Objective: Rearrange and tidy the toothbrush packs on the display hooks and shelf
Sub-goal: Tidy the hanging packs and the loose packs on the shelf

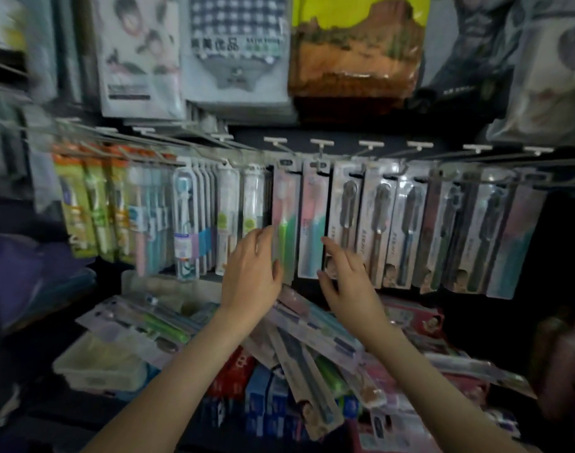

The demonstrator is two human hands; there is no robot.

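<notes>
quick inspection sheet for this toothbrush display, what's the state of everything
surface: shelf below the hooks, mostly covered
job's things: hanging packs in a row on hooks; loose packs piled crosswise on the shelf
clutter: white tray and boxes among the pile
grippers: left hand grips green pack by its left edge; right hand open, fingers beside pink pack
cables: nothing seen
surroundings: bagged goods hang above; frame is blurred
</notes>
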